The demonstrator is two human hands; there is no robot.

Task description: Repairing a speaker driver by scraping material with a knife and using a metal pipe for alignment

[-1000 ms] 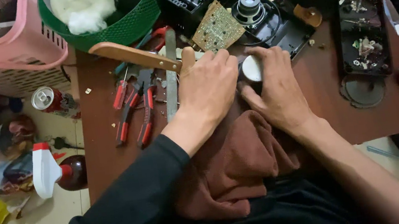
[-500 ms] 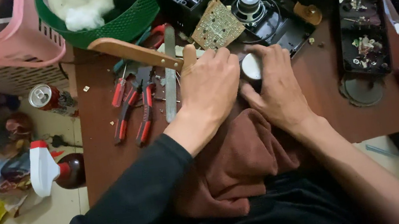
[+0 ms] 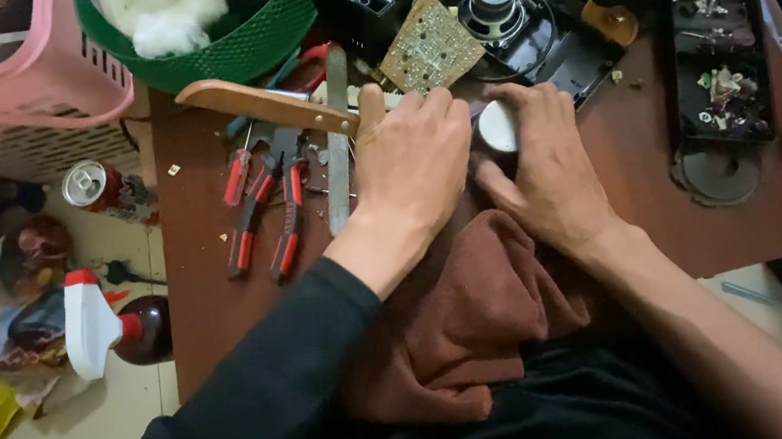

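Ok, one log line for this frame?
left hand: over small white round object | right hand: gripping it | below: brown cloth | table: red-handled pliers

A drinks can [image 3: 92,184] lies on the floor just left of the table's edge, round silver top up, its side red with a pale label; below it a dark brown bottle [image 3: 139,330] lies on its side, fitted with a white spray head [image 3: 88,325] with a red tip; beside these sits what may be a crumpled printed wrapper [image 3: 9,300]
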